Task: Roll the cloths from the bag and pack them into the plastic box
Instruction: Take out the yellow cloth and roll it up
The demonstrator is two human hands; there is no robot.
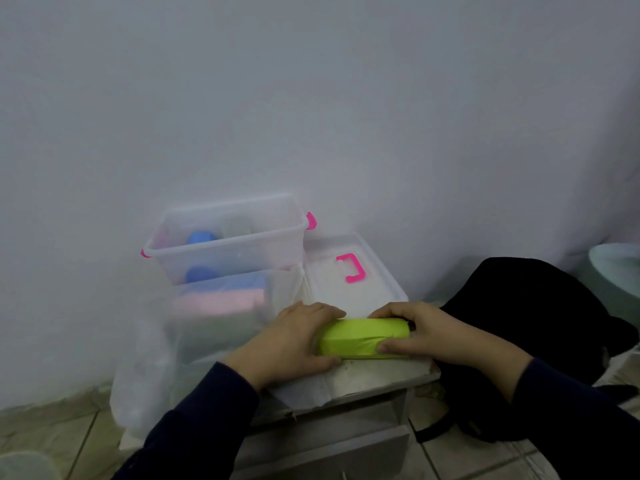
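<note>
The person's left hand [294, 341] and right hand [426, 336] cup the two ends of a lime-green cloth [363, 337], which lies as a tight roll on the tabletop [374, 375], just in front of the lid [353, 271]. The fingers [322, 311] of each hand curl over the top while the thumbs press the near side, closed on the roll, likely so it cannot spring loose while it is finished or lifted. The box [228, 237] stands open behind, near the wall, with blue rolls [202, 237] already inside, so it can take this one from above. The clear bag [194, 327] slumps just left of the hands, holding pink and blue cloths within easy reach. A black backpack [540, 334] sits to the right.
</note>
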